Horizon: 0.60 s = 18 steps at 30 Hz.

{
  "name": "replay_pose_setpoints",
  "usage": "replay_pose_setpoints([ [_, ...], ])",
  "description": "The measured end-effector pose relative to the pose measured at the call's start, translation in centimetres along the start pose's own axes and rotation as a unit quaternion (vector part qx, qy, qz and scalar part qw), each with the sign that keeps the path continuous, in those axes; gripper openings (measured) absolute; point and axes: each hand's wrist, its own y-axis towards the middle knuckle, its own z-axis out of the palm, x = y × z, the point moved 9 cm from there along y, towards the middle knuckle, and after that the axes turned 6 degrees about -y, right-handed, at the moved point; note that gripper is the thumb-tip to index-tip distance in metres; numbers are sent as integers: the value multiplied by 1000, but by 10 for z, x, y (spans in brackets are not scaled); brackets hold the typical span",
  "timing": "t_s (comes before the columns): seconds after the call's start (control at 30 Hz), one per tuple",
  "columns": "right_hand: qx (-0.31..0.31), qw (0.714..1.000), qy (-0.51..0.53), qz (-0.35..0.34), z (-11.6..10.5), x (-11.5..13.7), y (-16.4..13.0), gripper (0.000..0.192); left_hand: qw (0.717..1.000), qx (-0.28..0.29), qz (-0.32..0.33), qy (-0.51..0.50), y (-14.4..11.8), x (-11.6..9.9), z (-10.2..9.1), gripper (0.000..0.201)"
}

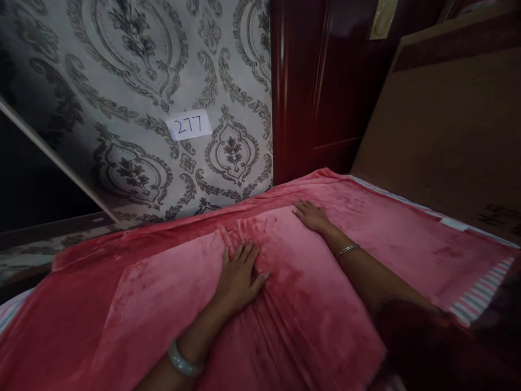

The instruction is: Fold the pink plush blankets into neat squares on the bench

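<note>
Two bare hands lie flat on a pink blanket (317, 304) that covers most of the lower half of the view, spread over a bed with a folded layer of the same cloth on top. At about nine o'clock a dark gap runs beside a pale slanted board, and above it the patterned wallpaper (134, 70) carries a small white label (188, 125) reading 277, near eleven o'clock. Near the centre, the left hand (239, 276) presses palm-down on the folded layer, fingers released and spread, grasping nothing; a pale bangle (184, 363) sits on that wrist at six o'clock. Just right of centre, the right hand (312, 216) rests flat near the far edge of the fold, fingers likewise loose and extended, with a thin bracelet (348, 249) on the wrist. At one o'clock stands a dark red cabinet (321, 87), and at three o'clock a brown board (448, 125) leans by the bed, with a striped sheet (484, 296) showing below it. The plush cloth looks slippery, so uneven pressure from either palm could drag the top layer askew and bunch new wrinkles between the hands.
</note>
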Motion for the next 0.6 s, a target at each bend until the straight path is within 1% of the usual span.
replay_pose_setpoints([
  [0.1,-9,1000,1,2,0,2,-3,61,999,27,-25,-4,-1,-1,-2,69],
  [0.17,-7,1000,3,2,-1,4,-4,61,999,29,-42,1,5,-5,-11,65],
  [0.27,-6,1000,7,5,-2,3,-4,61,998,-17,-23,48,26,-20,-32,62],
  [0.33,-5,1000,11,8,-1,2,-3,61,995,-43,-7,86,45,-25,-38,68],
  [0.4,-3,1000,13,11,0,1,-2,61,993,-41,-36,105,61,-15,-31,75],
  [0.47,-1,1000,12,17,2,-1,-1,61,991,-23,-81,105,71,3,-17,81],
  [0.53,-2,1000,11,21,2,-2,0,61,989,-14,-108,99,74,17,-5,85],
  [0.6,-3,1000,10,23,2,-2,1,61,989,-11,-114,98,74,23,1,88],
])
